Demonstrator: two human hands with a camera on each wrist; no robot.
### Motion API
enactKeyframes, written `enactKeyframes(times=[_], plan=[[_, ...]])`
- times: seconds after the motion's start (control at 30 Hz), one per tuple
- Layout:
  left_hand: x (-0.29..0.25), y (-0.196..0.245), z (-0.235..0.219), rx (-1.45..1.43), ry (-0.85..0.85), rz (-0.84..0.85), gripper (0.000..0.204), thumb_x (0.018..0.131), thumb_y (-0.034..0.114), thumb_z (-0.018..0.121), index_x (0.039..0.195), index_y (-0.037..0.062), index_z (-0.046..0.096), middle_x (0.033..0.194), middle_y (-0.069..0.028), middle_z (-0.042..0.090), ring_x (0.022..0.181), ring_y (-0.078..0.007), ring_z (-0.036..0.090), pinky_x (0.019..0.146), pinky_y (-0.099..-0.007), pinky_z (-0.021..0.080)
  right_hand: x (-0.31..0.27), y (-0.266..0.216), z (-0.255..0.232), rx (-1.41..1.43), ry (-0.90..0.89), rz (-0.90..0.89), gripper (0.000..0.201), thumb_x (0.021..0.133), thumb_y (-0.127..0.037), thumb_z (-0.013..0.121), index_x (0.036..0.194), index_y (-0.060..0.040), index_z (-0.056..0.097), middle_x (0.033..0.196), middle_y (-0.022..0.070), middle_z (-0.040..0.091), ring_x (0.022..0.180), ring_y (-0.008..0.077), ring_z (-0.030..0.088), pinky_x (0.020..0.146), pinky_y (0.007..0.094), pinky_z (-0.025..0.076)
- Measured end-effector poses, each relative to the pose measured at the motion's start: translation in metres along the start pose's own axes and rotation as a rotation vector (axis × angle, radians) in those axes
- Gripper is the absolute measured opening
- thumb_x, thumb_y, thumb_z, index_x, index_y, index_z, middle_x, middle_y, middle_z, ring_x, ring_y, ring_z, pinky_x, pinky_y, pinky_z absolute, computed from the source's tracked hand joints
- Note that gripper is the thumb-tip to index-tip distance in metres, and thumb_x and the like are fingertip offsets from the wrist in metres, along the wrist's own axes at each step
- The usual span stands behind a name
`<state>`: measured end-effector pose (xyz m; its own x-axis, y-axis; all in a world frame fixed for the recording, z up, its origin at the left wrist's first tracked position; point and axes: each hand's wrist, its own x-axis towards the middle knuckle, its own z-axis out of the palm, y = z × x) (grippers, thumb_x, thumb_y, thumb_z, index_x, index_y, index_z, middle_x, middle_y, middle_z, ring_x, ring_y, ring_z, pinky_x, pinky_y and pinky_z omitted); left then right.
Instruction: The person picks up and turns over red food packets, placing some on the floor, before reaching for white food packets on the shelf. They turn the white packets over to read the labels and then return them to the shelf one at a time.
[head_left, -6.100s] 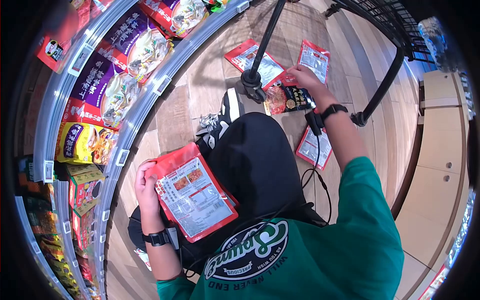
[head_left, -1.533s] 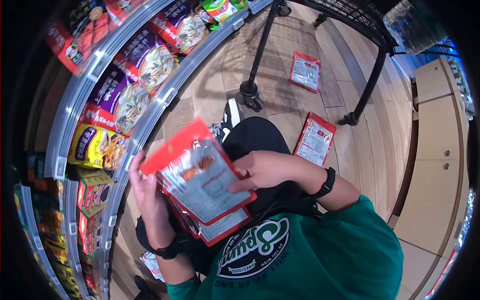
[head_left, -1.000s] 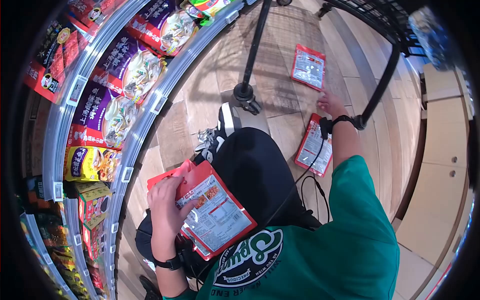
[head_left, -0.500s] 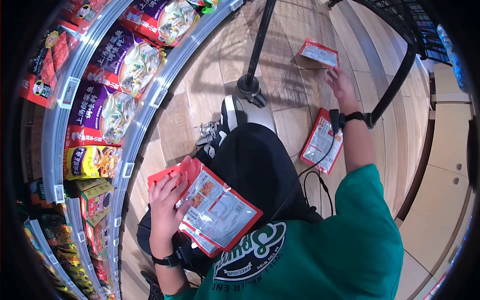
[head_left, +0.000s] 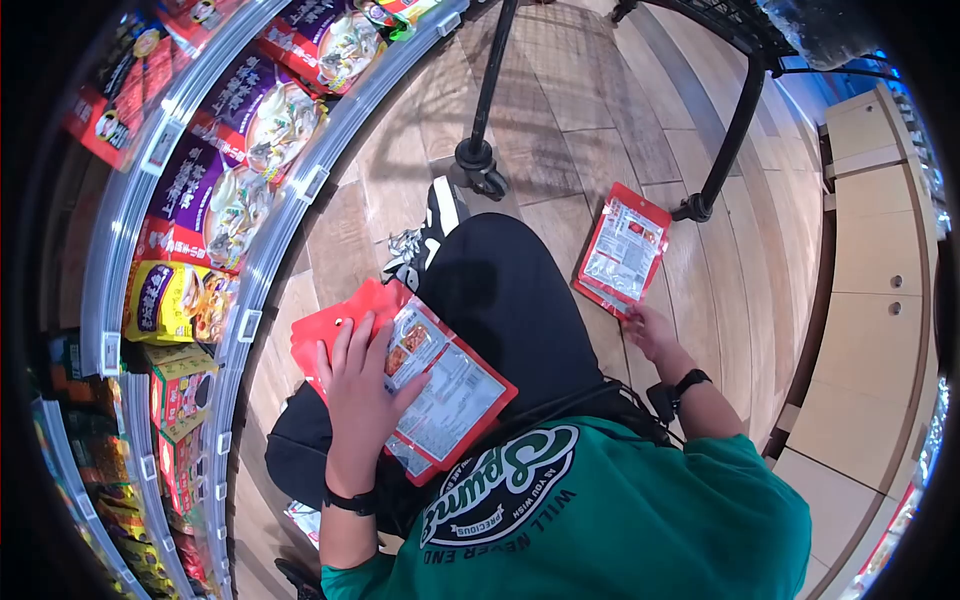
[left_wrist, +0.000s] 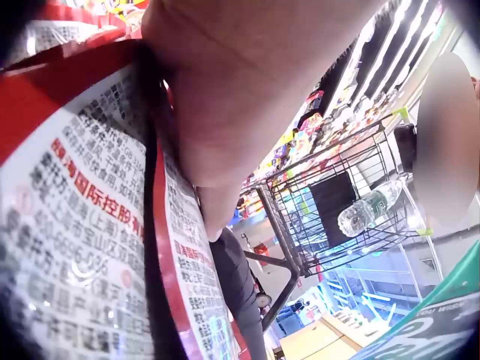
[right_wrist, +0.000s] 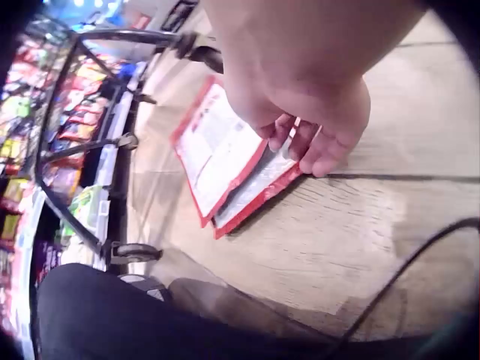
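Note:
On the lap, a stack of red-edged food pouches (head_left: 450,390) lies with printed backs up. My left hand (head_left: 360,390) rests on its red top end, fingers straight and thumb spread over the label. The left wrist view shows the pouches' small print (left_wrist: 82,217) close up beside that hand. To the right, two more red-edged pouches (head_left: 625,245) overlap on the floor, one nearly covering the other. My right hand (head_left: 652,333) is at their near corner. In the right wrist view, its curled fingers (right_wrist: 322,154) pinch the edge of the lower pouch (right_wrist: 259,196).
A black wheeled cart stands ahead, its caster (head_left: 478,165) near the shoe (head_left: 430,235). Shelves of packaged food (head_left: 235,215) line the left side. Light wooden cabinets (head_left: 870,240) stand at the right. A plastic bottle (left_wrist: 371,210) lies in the cart's basket.
The right hand has drawn the far pouch back over the nearer one and now grips their near corner. Earlier, other pouches lay on the floor; the stack on the lap has grown.

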<state>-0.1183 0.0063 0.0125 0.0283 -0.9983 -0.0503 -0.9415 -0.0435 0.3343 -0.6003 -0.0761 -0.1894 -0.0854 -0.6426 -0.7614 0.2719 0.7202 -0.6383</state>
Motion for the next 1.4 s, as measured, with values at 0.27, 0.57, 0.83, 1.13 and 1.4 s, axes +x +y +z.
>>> enactKeyframes(times=[0.27, 0.57, 0.83, 1.13, 1.4], plan=[[-0.029, -0.006, -0.007, 0.040, 0.108, -0.095, 0.062, 0.066, 0.040, 0.080, 0.121, 0.0189, 0.062, 0.141, -0.0110, 0.043, 0.135, -0.0359, 0.032, 0.108, -0.0624, 0.015, 0.017, -0.043, -0.013, -0.780, 0.314, -0.193, 0.026, 0.088, -0.039, 0.057, 0.083, -0.0129, 0.056, 0.062, -0.0005, 0.051, 0.052, 0.0110, 0.050, 0.046, 0.0254, 0.036], [-0.068, -0.029, -0.012, -0.240, 0.371, -0.154, 0.071, 0.070, 0.028, 0.080, 0.131, 0.0068, 0.051, 0.145, -0.0267, 0.033, 0.132, -0.0413, 0.035, 0.108, -0.0520, 0.025, -0.163, -0.091, 0.272, -0.877, -0.873, -0.326, 0.039, 0.091, -0.020, 0.064, 0.123, -0.0013, 0.052, 0.101, 0.0053, 0.064, 0.086, 0.0097, 0.061, 0.073, 0.0244, 0.050], [-0.106, -0.023, 0.014, -0.282, 0.238, -0.305, 0.077, 0.082, 0.034, 0.067, 0.139, -0.0059, 0.033, 0.141, -0.0270, 0.038, 0.134, -0.0422, 0.032, 0.110, -0.0513, 0.025, -0.190, -0.029, 0.307, -0.489, -0.945, 0.017, 0.063, 0.092, -0.016, 0.057, 0.143, 0.0037, 0.027, 0.141, 0.0142, 0.042, 0.122, 0.0175, 0.048, 0.100, 0.0335, 0.039], [-0.105, -0.003, 0.038, -0.600, 0.395, -0.243, 0.063, 0.076, 0.025, 0.073, 0.124, -0.0053, 0.047, 0.131, -0.0305, 0.040, 0.121, -0.0451, 0.043, 0.101, -0.0486, 0.037, -0.195, -0.008, 0.324, -0.420, -0.806, 0.079, 0.043, 0.097, -0.028, 0.051, 0.133, -0.0067, 0.043, 0.121, 0.0047, 0.057, 0.109, 0.0157, 0.054, 0.096, 0.0323, 0.040], [-0.102, -0.005, 0.019, -0.670, 0.352, -0.246, 0.063, 0.078, 0.026, 0.071, 0.127, -0.0037, 0.043, 0.112, -0.0232, 0.056, 0.109, -0.0401, 0.053, 0.095, -0.0443, 0.042, -0.193, -0.007, 0.323, -0.470, -0.763, 0.102, 0.039, 0.095, -0.031, 0.054, 0.128, -0.0131, 0.045, 0.123, 0.0033, 0.053, 0.112, 0.0204, 0.050, 0.098, 0.0389, 0.038]])
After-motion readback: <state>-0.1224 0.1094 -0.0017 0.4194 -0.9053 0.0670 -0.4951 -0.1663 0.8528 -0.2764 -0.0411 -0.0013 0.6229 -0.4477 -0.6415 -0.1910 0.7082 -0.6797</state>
